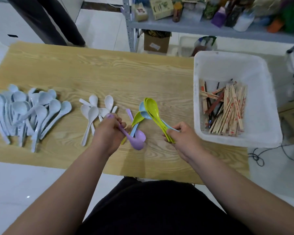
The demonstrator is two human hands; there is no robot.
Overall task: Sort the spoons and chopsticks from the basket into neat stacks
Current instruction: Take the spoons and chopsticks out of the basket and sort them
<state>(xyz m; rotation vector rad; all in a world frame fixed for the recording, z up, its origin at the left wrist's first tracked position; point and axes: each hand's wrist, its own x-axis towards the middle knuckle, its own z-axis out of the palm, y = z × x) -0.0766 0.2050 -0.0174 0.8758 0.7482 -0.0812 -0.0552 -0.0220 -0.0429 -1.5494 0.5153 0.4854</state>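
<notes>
My left hand (109,131) grips a purple spoon (137,141) by its handle, bowl toward me, above the wooden table (109,73). My right hand (180,134) holds a nested bunch of green spoons (152,107) with a blue handle among them, bowls pointing away. Between my hands lie loose green, blue and purple spoons (139,116). A small group of white spoons (95,109) lies left of my left hand. A big heap of pale blue spoons (29,112) fills the table's left end. The white basket (231,65) at the right holds several chopsticks (227,109).
A metal shelf (193,25) with boxes and bottles stands behind the table. A cardboard box (156,41) sits on the floor under it. A person's dark trouser legs (58,22) stand at the far left. A black cable (261,153) lies on the floor at the right.
</notes>
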